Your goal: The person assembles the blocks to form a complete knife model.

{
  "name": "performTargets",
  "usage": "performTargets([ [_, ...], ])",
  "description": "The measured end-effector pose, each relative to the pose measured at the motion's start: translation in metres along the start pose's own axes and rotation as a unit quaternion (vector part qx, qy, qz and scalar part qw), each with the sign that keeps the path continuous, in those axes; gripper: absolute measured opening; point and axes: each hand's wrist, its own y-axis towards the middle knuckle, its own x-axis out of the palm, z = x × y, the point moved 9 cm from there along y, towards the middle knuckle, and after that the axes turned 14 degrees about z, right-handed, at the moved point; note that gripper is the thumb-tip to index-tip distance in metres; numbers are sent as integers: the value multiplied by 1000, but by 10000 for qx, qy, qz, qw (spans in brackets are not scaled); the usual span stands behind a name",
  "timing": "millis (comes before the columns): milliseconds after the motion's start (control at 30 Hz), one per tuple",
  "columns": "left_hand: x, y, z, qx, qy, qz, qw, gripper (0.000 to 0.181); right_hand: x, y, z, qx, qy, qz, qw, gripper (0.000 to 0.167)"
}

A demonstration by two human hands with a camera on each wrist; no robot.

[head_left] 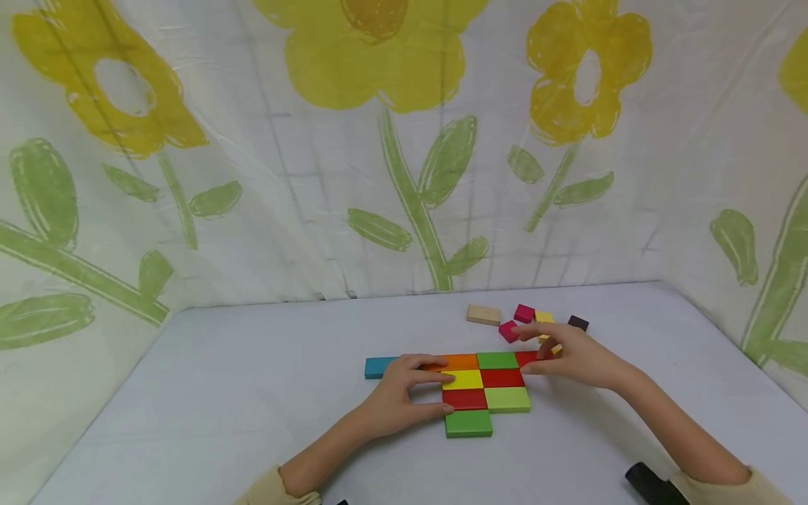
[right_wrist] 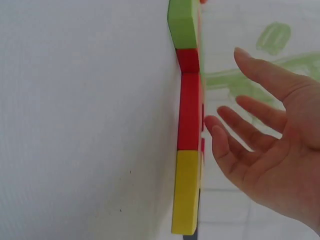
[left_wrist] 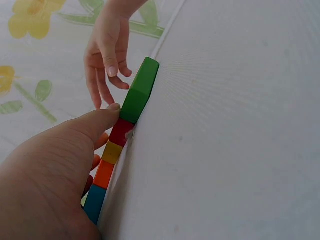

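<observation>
Flat coloured blocks lie edge to edge on the table. Their back row runs from a blue block [head_left: 375, 368] through an orange block [head_left: 462, 362] and a green block [head_left: 496, 360] to a red block [right_wrist: 189, 111] and a yellow block [right_wrist: 185, 192]. Before that row sit a smaller yellow block [head_left: 466, 379], red blocks, a light green block [head_left: 508, 400] and a front green block [head_left: 468, 423]. My left hand [head_left: 396, 401] rests at the left side, thumb touching near the front green block, fingers extended over the blocks. My right hand [head_left: 577, 356] hovers by the right end, fingers loosely bent, holding nothing.
Behind the row lie a plain wooden block [head_left: 483, 315], two magenta blocks [head_left: 524, 313], another yellow block [head_left: 544, 317] and a dark block [head_left: 578, 322], partly near my right hand. A flower-printed curtain [head_left: 303, 210] hangs along the back of the white table [head_left: 221, 400].
</observation>
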Motion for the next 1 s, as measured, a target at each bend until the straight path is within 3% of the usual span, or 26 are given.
performTargets([
  [300, 0, -1, -2, -122, -8, -39, 9999, 42, -17, 7, 16, 232, -394, 283, 9986, 54],
  [600, 0, -1, -2, -121, -3, -28, 9999, 41, -31, 17, 35, 681, -1107, 679, 9892, 61],
  [1000, 1, -1, -3, -142, 5, -41, 9999, 42, -32, 29, 55, 1308, -1324, 660, 9803, 72],
])
